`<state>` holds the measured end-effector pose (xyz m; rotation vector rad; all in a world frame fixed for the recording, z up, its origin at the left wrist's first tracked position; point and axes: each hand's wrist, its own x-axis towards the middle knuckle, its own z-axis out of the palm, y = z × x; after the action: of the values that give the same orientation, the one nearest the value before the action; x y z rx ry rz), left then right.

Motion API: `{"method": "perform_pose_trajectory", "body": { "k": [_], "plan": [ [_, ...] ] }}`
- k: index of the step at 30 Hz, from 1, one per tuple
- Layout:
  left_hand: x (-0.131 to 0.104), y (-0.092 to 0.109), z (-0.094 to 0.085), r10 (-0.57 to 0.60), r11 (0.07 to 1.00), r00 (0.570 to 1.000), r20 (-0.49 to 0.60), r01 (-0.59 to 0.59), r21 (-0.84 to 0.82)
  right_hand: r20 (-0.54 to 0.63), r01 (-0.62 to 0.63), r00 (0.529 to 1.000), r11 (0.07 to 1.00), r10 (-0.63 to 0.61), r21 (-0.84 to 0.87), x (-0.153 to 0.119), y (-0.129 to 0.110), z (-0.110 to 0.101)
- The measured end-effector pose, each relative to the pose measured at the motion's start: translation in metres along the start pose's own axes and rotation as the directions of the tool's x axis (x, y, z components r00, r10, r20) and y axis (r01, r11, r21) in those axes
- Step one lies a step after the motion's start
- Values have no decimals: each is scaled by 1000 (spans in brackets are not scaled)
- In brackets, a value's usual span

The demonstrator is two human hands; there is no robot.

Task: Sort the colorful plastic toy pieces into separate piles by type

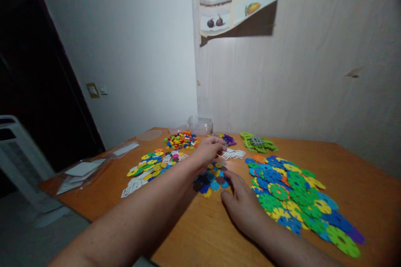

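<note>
My left hand reaches across the middle of the table, fingers stretched out to the right. Its fingertips are close to a small pile of white square frame pieces; I cannot tell whether they touch. Below it, partly covered by my left forearm, lies a cluster of small flower-shaped discs in blue, brown and yellow. My right hand rests at the right edge of this cluster, thumb and index finger apart, with nothing visible between them. To its right spreads a big heap of larger toothed plastic discs, green, blue and yellow.
Small coloured building pieces, purple pieces and green pieces lie at the back. More discs and white frames are on the left. Clear plastic containers stand against the wall; clear bags lie at the left edge.
</note>
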<state>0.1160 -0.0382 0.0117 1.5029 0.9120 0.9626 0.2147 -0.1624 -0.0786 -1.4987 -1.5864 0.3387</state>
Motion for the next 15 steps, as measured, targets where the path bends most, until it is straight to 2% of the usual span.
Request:
{"method": "perform_pose_trajectory", "body": {
  "k": [3,7,10,15],
  "plan": [
    [-15,-14,-23,78,993,974,-213,-95,-74,-13,-40,999,998,41,49,3,5,1],
    [-38,-32,-49,114,975,903,-414,-182,-130,-33,-98,994,985,103,145,6,11,1],
    [-53,-43,-66,160,964,839,-520,-247,-102,-25,-172,983,969,179,178,8,15,1],
    [-67,-48,-85,230,952,742,-630,-307,-14,-3,-204,978,961,208,188,8,21,0]
  ]
}}
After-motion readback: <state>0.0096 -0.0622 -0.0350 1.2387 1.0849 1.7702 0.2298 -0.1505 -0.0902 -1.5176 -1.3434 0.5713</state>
